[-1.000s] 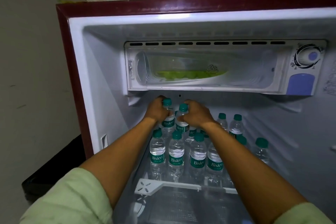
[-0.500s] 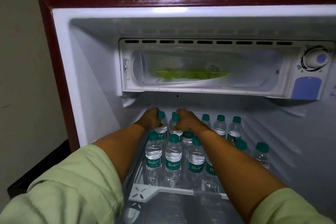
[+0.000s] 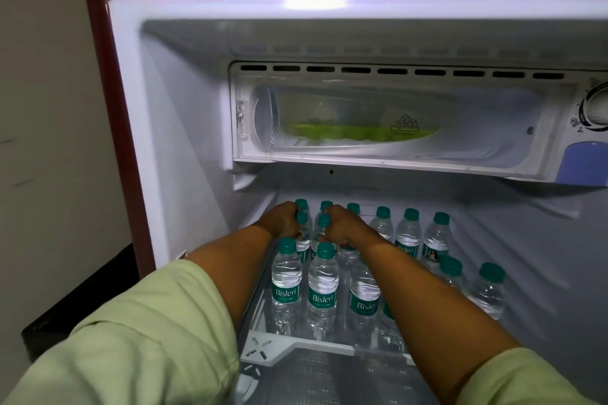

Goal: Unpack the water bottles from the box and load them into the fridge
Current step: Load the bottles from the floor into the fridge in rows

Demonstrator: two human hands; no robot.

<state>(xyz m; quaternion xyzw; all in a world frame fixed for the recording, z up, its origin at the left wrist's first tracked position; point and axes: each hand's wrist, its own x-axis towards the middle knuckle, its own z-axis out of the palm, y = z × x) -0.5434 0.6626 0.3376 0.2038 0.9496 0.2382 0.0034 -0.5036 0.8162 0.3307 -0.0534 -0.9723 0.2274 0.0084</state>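
Observation:
Both arms reach into the open fridge (image 3: 131, 108). My left hand (image 3: 283, 219) grips a small clear water bottle with a green cap (image 3: 302, 220) near the shelf's back left. Beside it, my right hand (image 3: 340, 223) grips a second such bottle (image 3: 323, 223). Both bottles stand among several Bisleri bottles on the shelf (image 3: 263, 344); the front row (image 3: 287, 283) is nearest me, and a back row (image 3: 408, 233) runs to the right. The lower parts of the held bottles are hidden behind the front row.
The freezer compartment (image 3: 378, 128) with a green ice tray hangs just above the bottles. A thermostat dial (image 3: 595, 105) sits at the right. Two bottles (image 3: 490, 289) stand apart on the shelf's right side. A dark object (image 3: 82, 299) lies left of the fridge.
Both hands have pushed their bottles lower and farther back onto the shelf behind the front row. The camera has leaned in closer to the fridge.

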